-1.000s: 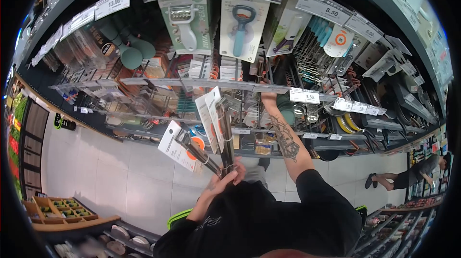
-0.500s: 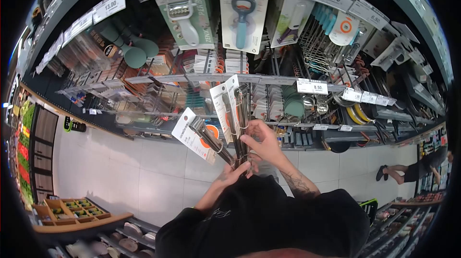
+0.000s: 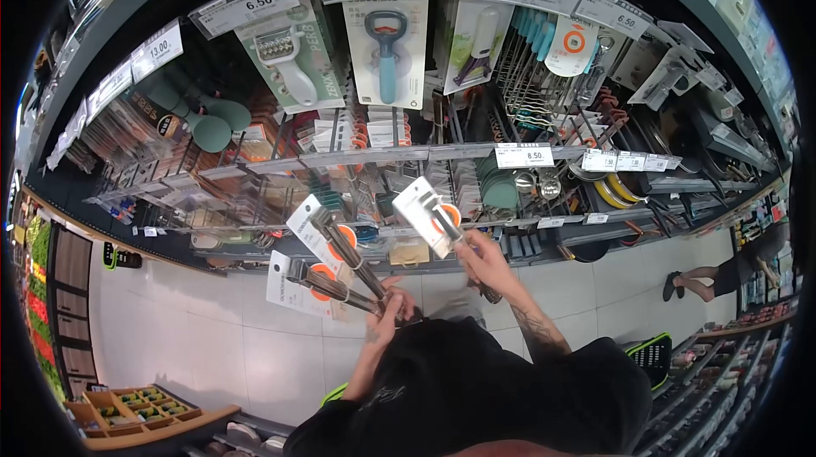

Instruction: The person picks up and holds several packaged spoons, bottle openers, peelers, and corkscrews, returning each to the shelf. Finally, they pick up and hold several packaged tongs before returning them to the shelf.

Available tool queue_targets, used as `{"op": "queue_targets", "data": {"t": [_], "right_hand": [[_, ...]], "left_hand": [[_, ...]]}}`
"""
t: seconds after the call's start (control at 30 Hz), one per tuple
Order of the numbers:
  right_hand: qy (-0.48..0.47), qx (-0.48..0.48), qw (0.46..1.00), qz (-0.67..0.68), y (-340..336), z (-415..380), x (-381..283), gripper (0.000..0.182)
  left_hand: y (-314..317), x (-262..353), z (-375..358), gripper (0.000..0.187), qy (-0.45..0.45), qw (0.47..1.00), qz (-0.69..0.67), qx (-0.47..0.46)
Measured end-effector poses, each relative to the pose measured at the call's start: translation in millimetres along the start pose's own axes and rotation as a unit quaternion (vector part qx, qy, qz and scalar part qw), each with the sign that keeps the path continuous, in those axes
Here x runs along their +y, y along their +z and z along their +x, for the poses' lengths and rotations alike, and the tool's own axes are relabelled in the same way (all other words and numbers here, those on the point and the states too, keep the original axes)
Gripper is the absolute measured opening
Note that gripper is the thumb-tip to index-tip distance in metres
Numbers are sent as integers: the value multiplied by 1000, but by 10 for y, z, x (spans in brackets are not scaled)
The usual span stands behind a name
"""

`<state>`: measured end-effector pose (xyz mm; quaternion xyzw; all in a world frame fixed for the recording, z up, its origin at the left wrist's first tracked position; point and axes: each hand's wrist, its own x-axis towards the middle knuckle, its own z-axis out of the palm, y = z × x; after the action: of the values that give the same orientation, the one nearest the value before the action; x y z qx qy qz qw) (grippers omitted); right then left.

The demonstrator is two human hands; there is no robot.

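Two carded bundles of dark, long-handled utensils, an upper one [image 3: 344, 251] and a lower one [image 3: 327, 287], fan out from my left hand [image 3: 391, 304], whose fingers are wrapped round their handle ends. Each bundle has a white card with an orange circle. My right hand [image 3: 486, 261] is closed on a third carded bundle [image 3: 439, 221], held apart to the right, its card tilted up toward the shelf. The handle end of this bundle shows below my right hand. Both hands are in front of the lower shelf edge.
Shelves ahead hold a carded blue peeler [image 3: 385, 57], a carded white peeler [image 3: 287, 62], green utensils [image 3: 211, 130] and pans [image 3: 619, 193]. A green-edged basket [image 3: 650, 361] is at the right. Another person's legs [image 3: 697, 284] show at the far right. A wooden display box [image 3: 140, 410] stands lower left.
The bundles were close together between both hands. My right hand has moved right with one bundle, while my left hand has shifted left and lower with the other two.
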<state>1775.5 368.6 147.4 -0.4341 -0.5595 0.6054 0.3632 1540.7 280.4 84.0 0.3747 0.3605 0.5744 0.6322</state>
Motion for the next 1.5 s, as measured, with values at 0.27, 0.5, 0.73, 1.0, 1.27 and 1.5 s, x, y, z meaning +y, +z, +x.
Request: {"op": "queue_targets", "data": {"t": [0.27, 0.5, 0.73, 1.0, 1.27, 1.5], "right_hand": [[-86, 185, 979, -17, -176, 295, 214, 17], [-120, 228, 966, 7, -177, 475, 209, 17], [-149, 214, 964, -41, -178, 375, 282, 16], [-137, 209, 968, 0, -180, 551, 288, 19], [-131, 227, 964, 55, 27, 555, 237, 21], [-117, 191, 974, 32, 47, 605, 202, 18]], "left_hand": [[91, -6, 46, 36, -23, 1000, -10, 9], [139, -19, 32, 37, -35, 999, -19, -29], [167, -16, 16, 38, -36, 999, -11, -36], [220, 31, 74, 37, -54, 997, -12, -61], [277, 319, 37, 40, -100, 992, 8, -70], [334, 451, 27, 37, -128, 990, 28, -47]]}}
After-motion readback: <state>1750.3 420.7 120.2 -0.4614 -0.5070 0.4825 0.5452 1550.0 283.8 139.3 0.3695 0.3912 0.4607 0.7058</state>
